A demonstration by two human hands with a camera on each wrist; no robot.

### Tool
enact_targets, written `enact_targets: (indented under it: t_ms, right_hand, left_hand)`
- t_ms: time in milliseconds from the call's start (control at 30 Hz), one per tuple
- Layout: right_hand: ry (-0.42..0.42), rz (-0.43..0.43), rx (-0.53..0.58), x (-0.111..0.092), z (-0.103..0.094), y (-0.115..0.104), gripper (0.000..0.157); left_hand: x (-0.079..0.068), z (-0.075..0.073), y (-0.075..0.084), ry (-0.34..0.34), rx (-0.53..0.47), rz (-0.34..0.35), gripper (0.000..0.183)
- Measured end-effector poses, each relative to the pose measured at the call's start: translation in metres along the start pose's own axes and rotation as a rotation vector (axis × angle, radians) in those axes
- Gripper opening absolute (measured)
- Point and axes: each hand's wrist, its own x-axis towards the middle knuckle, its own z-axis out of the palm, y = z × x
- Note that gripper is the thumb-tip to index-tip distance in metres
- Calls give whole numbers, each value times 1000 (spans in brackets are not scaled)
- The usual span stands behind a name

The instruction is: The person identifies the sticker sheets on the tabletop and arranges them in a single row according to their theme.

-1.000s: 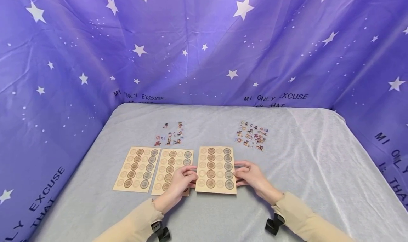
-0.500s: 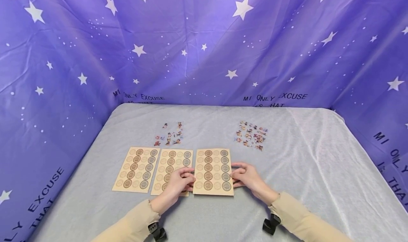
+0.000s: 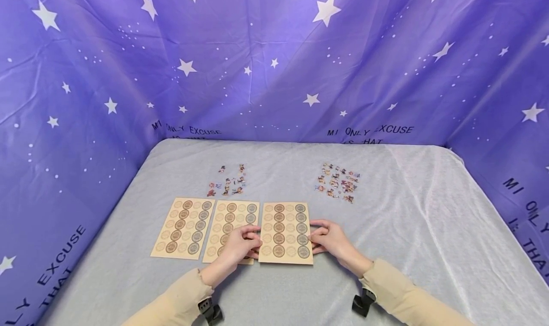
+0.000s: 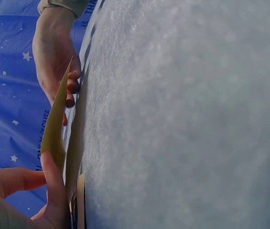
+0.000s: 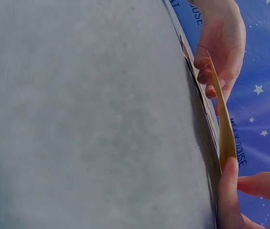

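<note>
Both hands hold a tan sticker sheet (image 3: 285, 233) printed with columns of round labels, some pale, some brown, some grey. My left hand (image 3: 242, 242) pinches its left edge, and my right hand (image 3: 334, 242) pinches the opposite edge. From the left wrist, the sheet (image 4: 56, 126) appears edge-on, raised off the cloth with a shadow below it. The right wrist view shows the same sheet (image 5: 226, 138) between thumb and fingers. A matching middle sheet (image 3: 218, 219) lies just left of it, partly covered by my left hand.
A third tan sheet (image 3: 182, 228) lies flat at the far left of the row. Farther back are two clear sheets of small colourful figures, a left one (image 3: 227, 188) and a right one (image 3: 336, 183). Grey cloth (image 3: 420, 211) covers the table; a purple star-patterned curtain (image 3: 274, 78) surrounds it.
Both hands have brought the held sheet slightly left and toward me, lining it up beside the middle sheet. The movement is smaller in the last half second. The other sheets lie still.
</note>
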Motion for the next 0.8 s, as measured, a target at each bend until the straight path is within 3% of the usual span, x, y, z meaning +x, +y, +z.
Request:
enact_targets:
  t_ms: [800]
  right_hand:
    - [-17,-55,-154,1,4,3,52]
  left_hand:
    - [1,-3,2,-43,130,14,46]
